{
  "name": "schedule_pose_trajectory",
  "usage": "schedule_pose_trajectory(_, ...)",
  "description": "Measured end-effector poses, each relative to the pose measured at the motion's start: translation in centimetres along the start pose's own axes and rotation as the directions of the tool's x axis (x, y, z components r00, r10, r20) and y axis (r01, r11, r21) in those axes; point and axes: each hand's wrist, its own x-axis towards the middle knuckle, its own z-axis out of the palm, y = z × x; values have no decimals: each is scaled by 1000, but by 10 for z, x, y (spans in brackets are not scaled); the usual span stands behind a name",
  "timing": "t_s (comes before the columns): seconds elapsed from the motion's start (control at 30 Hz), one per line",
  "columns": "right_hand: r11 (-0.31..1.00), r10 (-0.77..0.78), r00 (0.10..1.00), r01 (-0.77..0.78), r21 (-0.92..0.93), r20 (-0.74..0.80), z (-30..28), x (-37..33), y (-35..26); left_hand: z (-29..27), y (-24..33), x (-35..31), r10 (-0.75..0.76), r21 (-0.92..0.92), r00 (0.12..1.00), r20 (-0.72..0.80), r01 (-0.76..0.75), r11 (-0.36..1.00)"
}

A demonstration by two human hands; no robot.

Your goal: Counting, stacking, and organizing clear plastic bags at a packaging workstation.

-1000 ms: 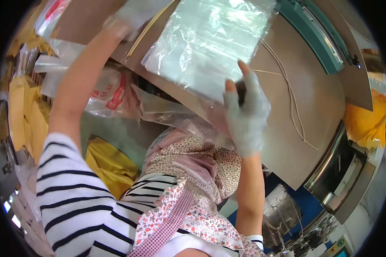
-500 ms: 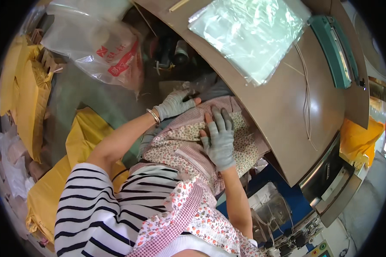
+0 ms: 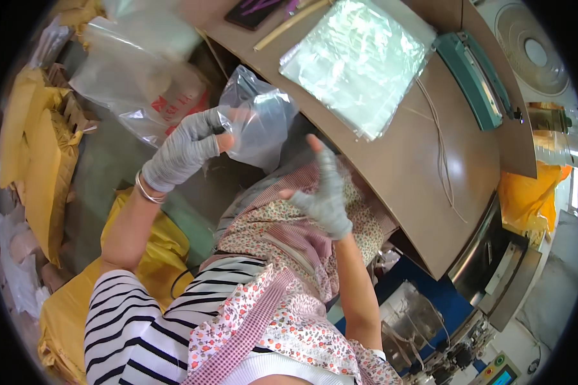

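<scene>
A clear plastic bag hangs from my left hand, pinched between thumb and fingers at its left edge. It looks limp, and I make out nothing inside it. My right hand is raised just over my lap, fingers and thumb spread, with nothing in it. Both hands wear grey gloves that leave the fingertips bare. Below them, a floral apron covers my lap.
A brown table bears a stack of clear plastic bags, a cord and a green bag sealer. A large printed plastic bag stands at the far left. Yellow sacks lie along the left.
My left hand has risen from beside my lap and moved left, bringing up the clear bag. My right hand has lifted slightly off the apron, and the view has shifted a little.
</scene>
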Motion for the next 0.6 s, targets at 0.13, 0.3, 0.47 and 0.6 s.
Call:
schedule_pose_trajectory(0.13,955,-3,997,-19,297,76,50,15,6,-6,41,-1,-19,-41,998,60,21,999)
schedule_pose_trajectory(0.3,753,148,974,-223,619,170,39,16,-17,-3,51,-1,-70,-180,993,-99,51,982)
schedule_pose_trajectory(0.47,683,71,996,-89,725,54,27,44,-50,13,65,8,-145,-301,989,28,147,942)
schedule_pose_trajectory(0.6,586,79,995,-93,805,58,22,45,-69,31,76,11,-167,-62,984,-60,163,985)
